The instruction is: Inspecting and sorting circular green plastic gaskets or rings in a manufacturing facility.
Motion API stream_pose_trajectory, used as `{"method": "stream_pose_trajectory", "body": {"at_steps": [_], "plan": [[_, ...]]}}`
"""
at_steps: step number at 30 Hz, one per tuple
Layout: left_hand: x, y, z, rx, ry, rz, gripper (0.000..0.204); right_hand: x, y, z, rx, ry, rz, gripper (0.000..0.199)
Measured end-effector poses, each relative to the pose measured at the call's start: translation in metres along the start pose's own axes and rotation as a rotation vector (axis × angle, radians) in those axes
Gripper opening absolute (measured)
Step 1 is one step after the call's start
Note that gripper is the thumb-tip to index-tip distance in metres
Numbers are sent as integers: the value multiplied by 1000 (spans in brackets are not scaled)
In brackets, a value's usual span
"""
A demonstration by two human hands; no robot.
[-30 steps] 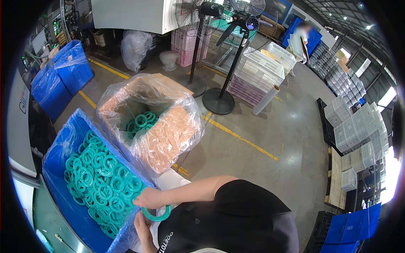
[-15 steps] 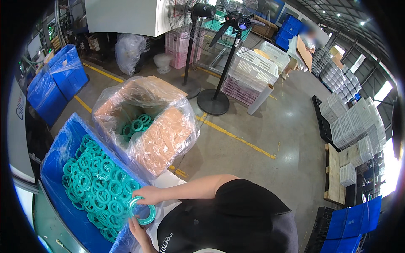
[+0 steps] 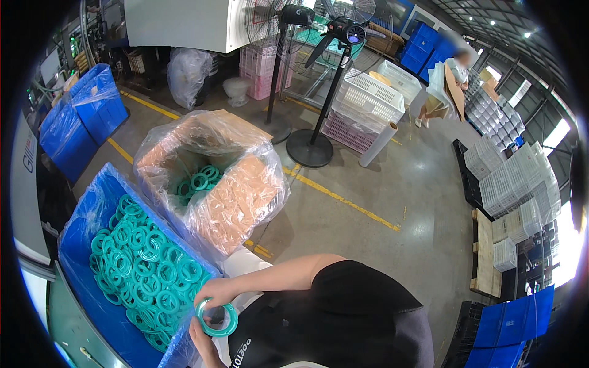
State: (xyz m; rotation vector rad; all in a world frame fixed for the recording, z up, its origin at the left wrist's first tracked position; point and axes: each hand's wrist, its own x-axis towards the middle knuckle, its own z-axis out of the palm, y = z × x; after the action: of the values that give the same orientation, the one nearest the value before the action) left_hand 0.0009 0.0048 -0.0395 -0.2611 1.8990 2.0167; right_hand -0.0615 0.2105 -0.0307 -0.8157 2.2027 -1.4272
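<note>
At the far left stand two blue bins (image 3: 86,119) lined with clear plastic, and below them, nearer the person, a blue crate (image 3: 83,245) holds a heap of teal plastic rings (image 3: 144,270). Just right of the crate sits a cardboard box (image 3: 211,178) draped in a clear plastic bag, with a few more teal rings (image 3: 196,182) lying at its bottom. At the lower edge, beside the crate's near corner, both hands meet on one teal ring (image 3: 216,316): the right hand (image 3: 222,289) comes over from above with its fingers curled onto the ring's upper rim, and the left hand (image 3: 202,340) grips it from below, though how its fingers lie is mostly hidden and hard to tell. The ring is held in the air, just in front of the person's black shirt (image 3: 343,325). Farther right, on the concrete floor, two pedestal fans (image 3: 325,80) stand near white and pink lattice crates (image 3: 365,104), and another person (image 3: 451,76) carries flat cardboard in the background.
</note>
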Motion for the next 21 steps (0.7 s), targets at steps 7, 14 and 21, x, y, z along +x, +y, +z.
{"method": "stream_pose_trajectory", "body": {"at_steps": [7,14,21], "plan": [[10,-10,4,-94,240,141,30,3,4,5,147,277,224,31],[8,-10,-2,-62,154,59,26,1,22,10,256,383,136,23],[10,-14,-6,93,50,93,31,0,18,13,217,240,101,22]]}}
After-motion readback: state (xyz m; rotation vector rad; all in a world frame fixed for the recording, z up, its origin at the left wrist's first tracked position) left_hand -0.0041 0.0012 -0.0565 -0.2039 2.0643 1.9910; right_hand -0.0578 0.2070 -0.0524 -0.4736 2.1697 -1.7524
